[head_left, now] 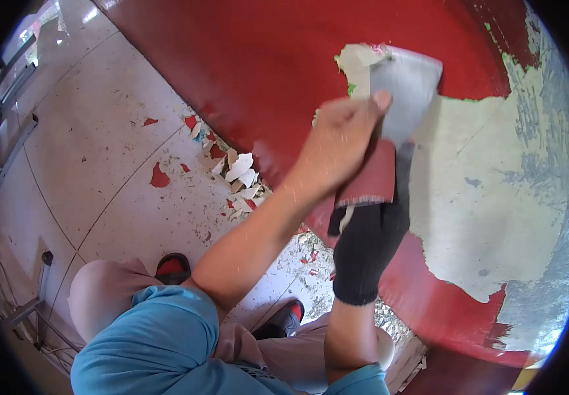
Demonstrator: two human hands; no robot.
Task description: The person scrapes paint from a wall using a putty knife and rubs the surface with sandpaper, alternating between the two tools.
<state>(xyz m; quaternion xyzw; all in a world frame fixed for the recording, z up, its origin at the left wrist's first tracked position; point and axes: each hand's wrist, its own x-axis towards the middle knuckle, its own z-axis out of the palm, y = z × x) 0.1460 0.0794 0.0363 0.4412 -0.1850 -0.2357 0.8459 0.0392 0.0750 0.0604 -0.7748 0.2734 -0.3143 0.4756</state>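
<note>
A wide-bladed scraper (408,92) lies against the red painted wall, its metal blade blurred by motion. My right hand (368,247), in a black knitted glove, is closed around its handle end; the handle itself is mostly hidden. A reddish-brown folded piece (375,174), like sandpaper or cloth, covers the gloved fingers. My left hand (345,131) is bare, its fingers curled and its thumb pressed at the left side of the blade. Around the blade, the red paint (271,72) ends in ragged edges beside a pale bared layer (488,191).
Paint chips (239,172) are heaped on the tiled floor (100,145) along the base of the red surface. Metal frame legs (8,125) stand at the far left. My feet in dark shoes (174,268) are below. Greyish scraped patches (547,118) show at the right.
</note>
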